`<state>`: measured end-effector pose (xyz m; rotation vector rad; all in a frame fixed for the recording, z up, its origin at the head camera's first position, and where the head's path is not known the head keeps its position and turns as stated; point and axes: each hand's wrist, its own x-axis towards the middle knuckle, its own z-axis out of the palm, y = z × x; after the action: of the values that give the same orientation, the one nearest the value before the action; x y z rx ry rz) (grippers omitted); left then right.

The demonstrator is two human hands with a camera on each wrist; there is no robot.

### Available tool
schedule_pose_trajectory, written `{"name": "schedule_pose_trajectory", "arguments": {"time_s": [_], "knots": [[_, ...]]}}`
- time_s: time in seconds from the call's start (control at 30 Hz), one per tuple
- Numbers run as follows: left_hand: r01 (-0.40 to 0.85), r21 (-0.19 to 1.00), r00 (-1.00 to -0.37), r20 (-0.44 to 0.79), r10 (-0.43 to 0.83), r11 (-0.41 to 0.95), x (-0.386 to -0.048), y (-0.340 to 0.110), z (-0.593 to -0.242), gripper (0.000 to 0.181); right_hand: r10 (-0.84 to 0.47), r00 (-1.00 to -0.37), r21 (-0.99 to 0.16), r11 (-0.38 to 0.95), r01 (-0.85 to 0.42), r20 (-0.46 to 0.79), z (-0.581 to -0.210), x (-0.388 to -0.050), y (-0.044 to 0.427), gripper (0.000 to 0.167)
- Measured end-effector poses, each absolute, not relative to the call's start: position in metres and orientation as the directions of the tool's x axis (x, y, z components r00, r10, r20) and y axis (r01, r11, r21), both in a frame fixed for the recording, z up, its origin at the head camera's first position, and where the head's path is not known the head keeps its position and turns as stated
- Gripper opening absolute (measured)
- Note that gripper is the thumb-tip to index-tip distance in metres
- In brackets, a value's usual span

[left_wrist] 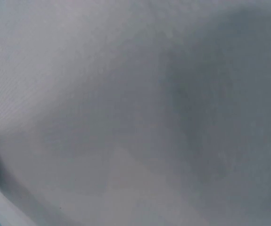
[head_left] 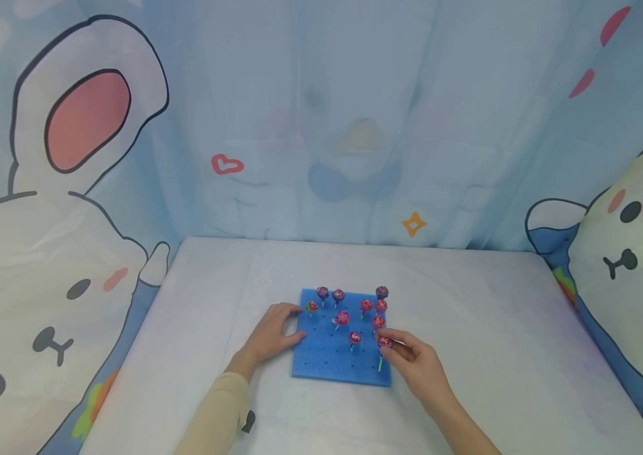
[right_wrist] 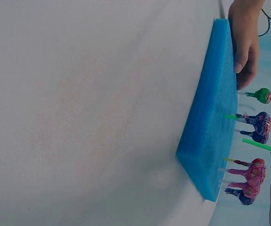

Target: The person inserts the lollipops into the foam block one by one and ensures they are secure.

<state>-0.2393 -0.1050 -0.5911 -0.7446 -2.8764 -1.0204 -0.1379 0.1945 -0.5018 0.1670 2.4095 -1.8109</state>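
A blue foam board [head_left: 324,357] with small holes lies flat on the table. Several wrapped lollipops stand in it, among them a green-and-red one [head_left: 312,306] at the left and a pink one [head_left: 342,318] near the middle. My right hand [head_left: 417,366] pinches a red-wrapped lollipop [head_left: 384,342] above the board's front right part; its green stick [right_wrist: 259,145] points down and its tip is apart from the foam in the right wrist view. At the board's left edge, my left hand [head_left: 272,332] rests with thumb and fingers spread, touching it.
A white cloth [head_left: 498,328] covers the table. Behind it hangs a light blue printed curtain [head_left: 253,114] with cartoon animals. The left wrist view holds mostly blurred pale cloth [left_wrist: 126,113].
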Motion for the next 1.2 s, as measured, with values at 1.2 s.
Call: {"name": "schedule_pose_trajectory", "arguments": {"time_s": [1.2], "knots": [[0.426, 0.603, -0.893, 0.162, 0.42, 0.675, -0.241, -0.104, -0.595, 0.052, 0.041, -0.984, -0.952, 0.25, 0.179, -0.174, -0.525, -0.14, 0.198, 0.032]]}}
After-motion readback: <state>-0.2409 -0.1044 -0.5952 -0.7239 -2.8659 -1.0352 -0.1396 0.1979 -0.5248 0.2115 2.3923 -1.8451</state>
